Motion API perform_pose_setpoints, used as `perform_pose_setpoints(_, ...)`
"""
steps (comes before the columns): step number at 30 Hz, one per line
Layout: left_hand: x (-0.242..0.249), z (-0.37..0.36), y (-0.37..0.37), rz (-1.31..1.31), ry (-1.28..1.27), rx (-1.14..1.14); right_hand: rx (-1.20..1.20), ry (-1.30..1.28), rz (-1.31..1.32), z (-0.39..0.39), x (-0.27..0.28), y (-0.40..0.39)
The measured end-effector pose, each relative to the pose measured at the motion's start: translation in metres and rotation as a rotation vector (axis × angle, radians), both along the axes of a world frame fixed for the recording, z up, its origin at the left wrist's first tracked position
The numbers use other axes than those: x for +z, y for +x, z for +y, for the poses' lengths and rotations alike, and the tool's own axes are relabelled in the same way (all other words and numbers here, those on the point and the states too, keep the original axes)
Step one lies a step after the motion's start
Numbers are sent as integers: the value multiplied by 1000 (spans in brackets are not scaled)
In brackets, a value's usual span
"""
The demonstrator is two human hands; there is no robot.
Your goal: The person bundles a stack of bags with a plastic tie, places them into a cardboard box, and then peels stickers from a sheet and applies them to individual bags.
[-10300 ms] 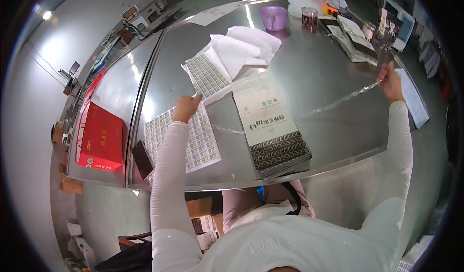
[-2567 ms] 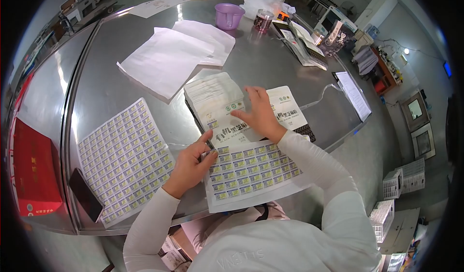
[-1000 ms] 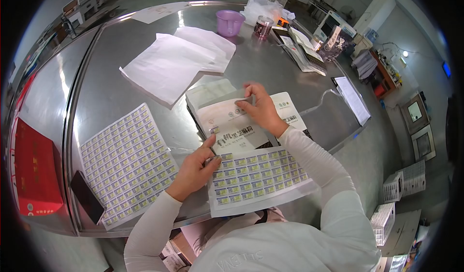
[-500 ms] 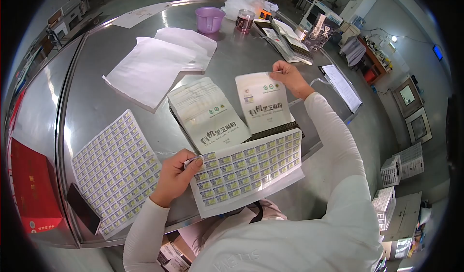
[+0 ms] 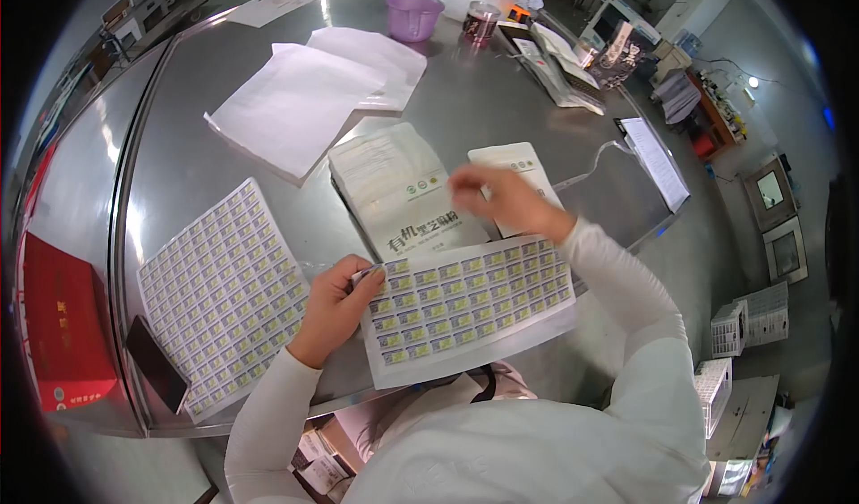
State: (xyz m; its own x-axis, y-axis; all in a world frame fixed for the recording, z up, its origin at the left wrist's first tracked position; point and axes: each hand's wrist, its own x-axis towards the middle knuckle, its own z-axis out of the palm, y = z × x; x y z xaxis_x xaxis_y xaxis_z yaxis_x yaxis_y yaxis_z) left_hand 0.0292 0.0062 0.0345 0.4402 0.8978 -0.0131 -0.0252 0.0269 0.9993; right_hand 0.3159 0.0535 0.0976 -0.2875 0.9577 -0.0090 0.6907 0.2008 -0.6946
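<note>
My left hand point(image 5: 340, 303) pinches the upper left corner of a sheet of stickers point(image 5: 470, 303), printed with rows of small yellow-green and blue labels. Just beyond the sheet lies a stack of white pouches point(image 5: 394, 177) with dark Chinese lettering. To its right is another white pouch point(image 5: 512, 158), its lower part covered by my right hand point(image 5: 506, 198). That hand hovers over the gap between stack and pouch, its fingers smeared by motion. Left of my left hand, a second sticker sheet point(image 5: 224, 298) lies flat on the table.
Large white paper sheets point(image 5: 295, 101) lie farther back on the metal table point(image 5: 215, 74). Beyond them stand a purple plastic cup point(image 5: 413, 19) and a jar point(image 5: 480, 22). A clipboard point(image 5: 658, 164) is at the right edge, a dark flat object point(image 5: 157, 365) and red package point(image 5: 72, 325) at left.
My right hand has let go of the right pouch's top corner and moved left and down toward the stack. My left hand stays on the sticker sheet's corner. The view has shifted slightly.
</note>
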Motion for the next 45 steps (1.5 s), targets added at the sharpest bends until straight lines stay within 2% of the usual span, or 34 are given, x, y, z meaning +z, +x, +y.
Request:
perform_pose_setpoints(2, -3, 0, 0, -20, -6, 6, 199, 72, -39, -33, 1, -42)
perform_pose_setpoints(5, -7, -2, 2, -17, 12, 8, 265, 149, -36, -45, -5, -66)
perform_pose_setpoints(10, -10, -3, 2, -15, 17, 8, 228, 205, -25, -45, -9, -73)
perform_pose_setpoints(12, -13, -3, 2, -34, -2, 2, 251, 284, -62, -44, -16, -73)
perform_pose_setpoints(15, -12, -2, 0, -30, -49, 1, 291, 585, -5, -42, -18, -73)
perform_pose_setpoints(18, -18, -3, 10, -184, 61, 106, 122, 257, 234, -30, -9, -71)
perform_pose_setpoints(21, -18, -1, 5, -37, 122, -7, 64, -64, 128, -1, -7, -67)
perform_pose_setpoints(24, -11, -1, 4, 7, 31, -58, 121, -72, 52, 23, -18, -71)
perform_pose_setpoints(31, -11, -1, 3, 19, 56, -60, 178, -226, -80, 45, -17, -80)
perform_pose_setpoints(40, -12, -1, 4, 30, 66, -51, 156, -256, -153, 46, -9, -87)
perform_pose_setpoints(43, -14, -1, 4, 34, 81, -49, 144, -173, -135, 46, -21, -88)
perform_pose_setpoints(45, -14, -1, 3, 58, 74, -53, 154, -96, -223, 46, -24, -90)
